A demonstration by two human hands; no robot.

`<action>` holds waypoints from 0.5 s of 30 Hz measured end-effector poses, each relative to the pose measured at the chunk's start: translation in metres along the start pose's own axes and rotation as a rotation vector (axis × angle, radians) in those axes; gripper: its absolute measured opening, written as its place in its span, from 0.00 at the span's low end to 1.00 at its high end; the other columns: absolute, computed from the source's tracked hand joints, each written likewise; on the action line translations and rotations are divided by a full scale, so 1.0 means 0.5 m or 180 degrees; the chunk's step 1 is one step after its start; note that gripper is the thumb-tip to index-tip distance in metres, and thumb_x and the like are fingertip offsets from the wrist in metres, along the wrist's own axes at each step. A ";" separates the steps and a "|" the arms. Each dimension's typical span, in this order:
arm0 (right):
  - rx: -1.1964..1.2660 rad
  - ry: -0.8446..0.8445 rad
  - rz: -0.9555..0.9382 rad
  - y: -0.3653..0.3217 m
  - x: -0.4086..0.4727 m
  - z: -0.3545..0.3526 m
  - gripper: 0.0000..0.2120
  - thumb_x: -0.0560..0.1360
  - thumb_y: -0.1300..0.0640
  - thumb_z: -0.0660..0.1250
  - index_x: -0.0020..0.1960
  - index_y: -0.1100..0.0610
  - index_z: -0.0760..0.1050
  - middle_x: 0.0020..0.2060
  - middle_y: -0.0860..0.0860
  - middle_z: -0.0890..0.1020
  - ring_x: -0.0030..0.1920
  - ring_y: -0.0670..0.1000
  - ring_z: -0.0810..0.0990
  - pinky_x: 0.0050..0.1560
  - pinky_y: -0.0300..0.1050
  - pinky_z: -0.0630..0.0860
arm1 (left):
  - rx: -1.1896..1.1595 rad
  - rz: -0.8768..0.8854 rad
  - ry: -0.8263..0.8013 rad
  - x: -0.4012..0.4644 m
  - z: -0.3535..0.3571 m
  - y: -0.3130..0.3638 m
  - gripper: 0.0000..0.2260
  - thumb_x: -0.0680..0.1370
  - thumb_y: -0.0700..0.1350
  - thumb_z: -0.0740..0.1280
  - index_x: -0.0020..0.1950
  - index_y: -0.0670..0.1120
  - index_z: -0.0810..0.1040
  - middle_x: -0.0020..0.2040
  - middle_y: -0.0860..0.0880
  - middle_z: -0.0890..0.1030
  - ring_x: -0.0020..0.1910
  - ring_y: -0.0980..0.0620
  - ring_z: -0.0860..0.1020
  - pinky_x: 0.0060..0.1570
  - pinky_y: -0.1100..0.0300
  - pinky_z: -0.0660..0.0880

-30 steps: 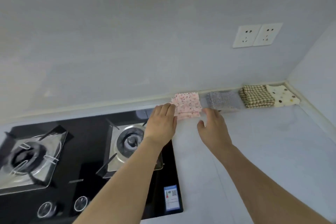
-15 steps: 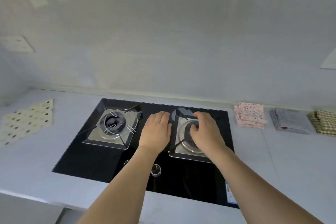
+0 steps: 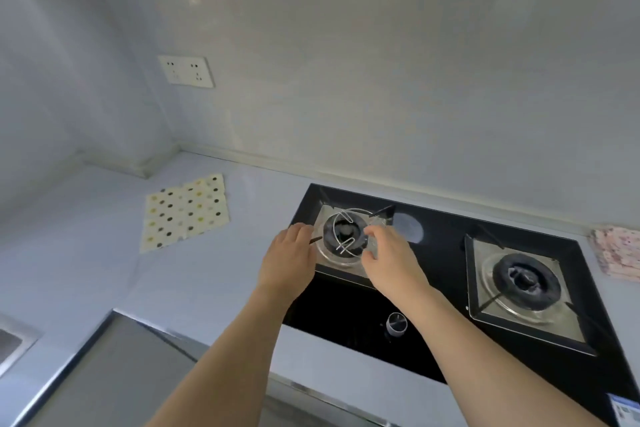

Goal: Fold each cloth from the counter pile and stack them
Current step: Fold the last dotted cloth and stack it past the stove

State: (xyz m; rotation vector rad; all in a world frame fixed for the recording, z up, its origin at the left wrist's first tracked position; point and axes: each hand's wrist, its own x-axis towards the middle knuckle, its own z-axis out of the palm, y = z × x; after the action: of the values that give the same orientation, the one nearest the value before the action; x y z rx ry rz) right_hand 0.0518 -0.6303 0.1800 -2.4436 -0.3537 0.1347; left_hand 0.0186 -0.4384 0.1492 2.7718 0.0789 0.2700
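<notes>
Glossy black glass hob [image 3: 363,333], shiny metal burner trays [image 3: 519,319], matt dotted cloth [image 3: 187,211], smooth pale counter [image 3: 86,270]

Pale counter [image 3: 86,274] with flat polka-dot cloth [image 3: 185,212], black hob [image 3: 440,291], folded floral cloth [image 3: 618,255].

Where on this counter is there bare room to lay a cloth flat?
Bare counter lies between the polka-dot cloth and the gas hob, and in front of that cloth toward the metal-edged opening. It is crowded over the left burner, where the left hand and right hand hover.
</notes>
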 end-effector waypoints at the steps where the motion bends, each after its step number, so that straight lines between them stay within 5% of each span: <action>1: -0.0002 0.0031 0.0012 -0.015 0.015 0.010 0.19 0.78 0.57 0.63 0.68 0.52 0.68 0.64 0.49 0.73 0.58 0.47 0.76 0.58 0.44 0.75 | 0.0024 -0.0040 -0.0011 0.002 -0.011 -0.023 0.16 0.82 0.46 0.57 0.70 0.46 0.69 0.68 0.50 0.71 0.65 0.48 0.69 0.65 0.56 0.67; 6: 0.0134 -0.0066 -0.0333 -0.139 0.095 0.127 0.17 0.77 0.57 0.63 0.66 0.54 0.70 0.63 0.49 0.74 0.63 0.50 0.73 0.62 0.46 0.73 | 0.0219 -0.0290 0.0027 -0.009 -0.069 -0.162 0.18 0.83 0.47 0.56 0.73 0.47 0.66 0.72 0.51 0.68 0.70 0.49 0.67 0.69 0.56 0.65; 15: -0.0123 -0.0686 -0.0604 -0.355 0.241 0.365 0.19 0.78 0.57 0.59 0.69 0.55 0.67 0.66 0.50 0.71 0.65 0.50 0.71 0.66 0.44 0.67 | 0.0265 -0.0699 -0.0104 0.016 -0.160 -0.542 0.17 0.81 0.45 0.59 0.71 0.49 0.68 0.69 0.53 0.71 0.66 0.49 0.70 0.57 0.55 0.73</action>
State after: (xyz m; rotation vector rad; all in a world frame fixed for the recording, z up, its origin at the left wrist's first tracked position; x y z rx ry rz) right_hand 0.0946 -0.3537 0.1484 -2.4235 -0.6864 0.3122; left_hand 0.0049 -0.1568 0.1288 2.8167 0.3915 0.1675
